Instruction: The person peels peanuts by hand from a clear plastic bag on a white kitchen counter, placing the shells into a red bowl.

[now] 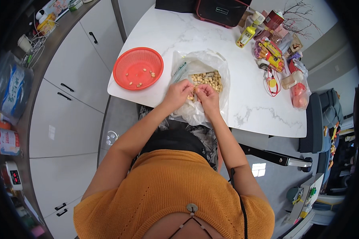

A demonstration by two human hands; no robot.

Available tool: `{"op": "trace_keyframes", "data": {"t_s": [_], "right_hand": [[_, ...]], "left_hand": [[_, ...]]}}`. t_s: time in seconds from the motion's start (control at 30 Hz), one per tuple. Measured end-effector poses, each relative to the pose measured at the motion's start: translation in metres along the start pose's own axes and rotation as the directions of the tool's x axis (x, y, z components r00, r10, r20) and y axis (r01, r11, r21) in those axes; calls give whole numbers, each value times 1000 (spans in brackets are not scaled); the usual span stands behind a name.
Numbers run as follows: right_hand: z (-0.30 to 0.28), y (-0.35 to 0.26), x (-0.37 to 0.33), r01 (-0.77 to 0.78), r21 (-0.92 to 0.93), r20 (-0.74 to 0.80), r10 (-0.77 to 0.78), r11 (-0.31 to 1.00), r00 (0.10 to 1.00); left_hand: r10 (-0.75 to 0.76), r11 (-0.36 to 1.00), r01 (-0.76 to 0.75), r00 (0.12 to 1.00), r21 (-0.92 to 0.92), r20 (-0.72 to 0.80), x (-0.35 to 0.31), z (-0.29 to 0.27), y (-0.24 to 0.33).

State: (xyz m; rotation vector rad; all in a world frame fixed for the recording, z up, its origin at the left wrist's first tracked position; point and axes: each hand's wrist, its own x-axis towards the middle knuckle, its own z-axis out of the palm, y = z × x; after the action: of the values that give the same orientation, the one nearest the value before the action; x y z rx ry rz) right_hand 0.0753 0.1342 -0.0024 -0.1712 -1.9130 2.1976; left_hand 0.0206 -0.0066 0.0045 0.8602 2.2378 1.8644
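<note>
Over an open clear plastic bag (223, 65) at the table's near edge, my two hands meet at the fingertips. Inside the bag lie many small round tan nuts (212, 81), whose exact kind I cannot tell. My left hand (178, 94) is closed in a pinch, and my right hand (208, 98) pinches right beside it. A small tan nut-like piece (196, 90) shows between their fingers, partly hidden. To the left stands a red plastic basket (138, 53) with several pale pieces scattered on its bottom.
The white marble-patterned table (167, 34) holds a black and red appliance (219, 12) at the back. At its right are a yellow bottle (246, 36), snack packets (272, 55) and a bag of red fruit (300, 95). White cabinets (68, 115) line the left side.
</note>
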Motion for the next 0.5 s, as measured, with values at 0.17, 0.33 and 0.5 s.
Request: {"op": "trace_keyframes", "data": {"t_s": [0.17, 0.33, 0.5], "right_hand": [[3, -2, -1, 6, 5, 0, -6, 1000, 1000], [2, -3, -1, 5, -3, -30, -5, 1000, 1000], [3, -5, -4, 22, -2, -36, -22, 1000, 999]], "left_hand": [[-42, 992, 42, 999, -115, 5, 0, -2, -3], [-38, 985, 38, 999, -166, 1, 5, 1, -4], [-129, 984, 123, 991, -130, -37, 7, -1, -5]]}}
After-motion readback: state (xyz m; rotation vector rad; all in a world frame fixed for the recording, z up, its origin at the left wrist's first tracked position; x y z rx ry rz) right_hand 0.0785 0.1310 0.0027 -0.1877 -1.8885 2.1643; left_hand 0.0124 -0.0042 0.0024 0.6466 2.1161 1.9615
